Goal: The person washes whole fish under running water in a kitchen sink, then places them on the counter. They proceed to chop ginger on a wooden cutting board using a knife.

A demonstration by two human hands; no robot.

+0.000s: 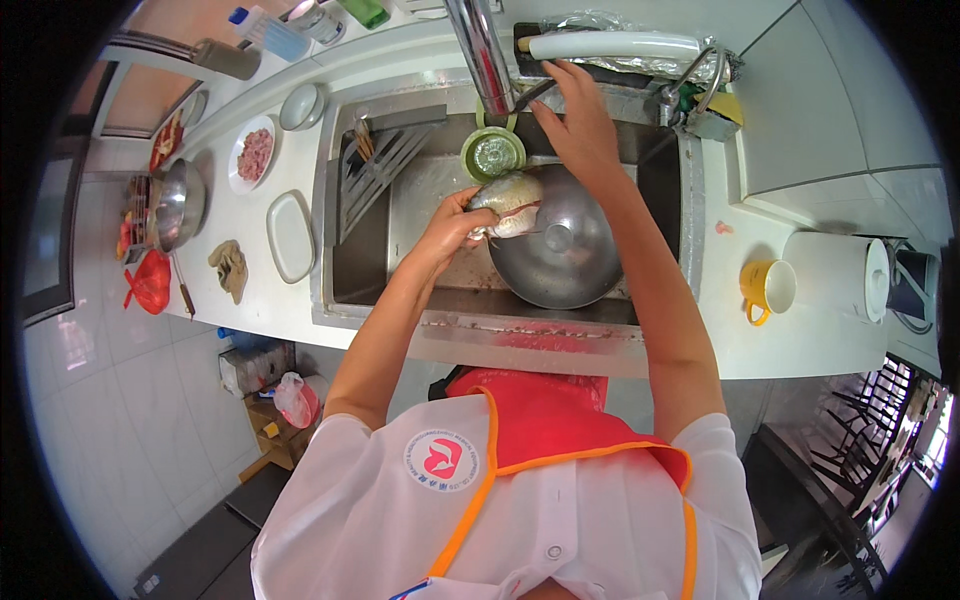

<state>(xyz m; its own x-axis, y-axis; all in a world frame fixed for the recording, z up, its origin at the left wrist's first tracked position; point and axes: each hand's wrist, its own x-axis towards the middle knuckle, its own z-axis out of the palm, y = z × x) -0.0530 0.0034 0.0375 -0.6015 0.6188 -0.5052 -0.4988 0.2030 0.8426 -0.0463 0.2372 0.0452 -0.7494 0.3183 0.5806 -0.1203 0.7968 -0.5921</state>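
Note:
My left hand (455, 222) grips a whole fish (511, 196), a long cut running along its side. The fish is held over the sink (420, 262), partly in front of a large metal wok or pan (559, 262). Just behind the fish sits a green handled strainer or bowl (493, 154), below the chrome faucet (484, 64). My right hand (577, 120) reaches to the dark faucet lever (537, 91). Its thumb and fingers are spread around the lever, with the thumb close to or touching it.
A slatted metal rack (390, 176) spans the sink's left side. On the left counter are a plate of chopped meat (255, 155), a white rectangular dish (290, 236), a cloth (229, 270) and a metal bowl (180, 206). A yellow mug (766, 289) and white canister (832, 274) stand right.

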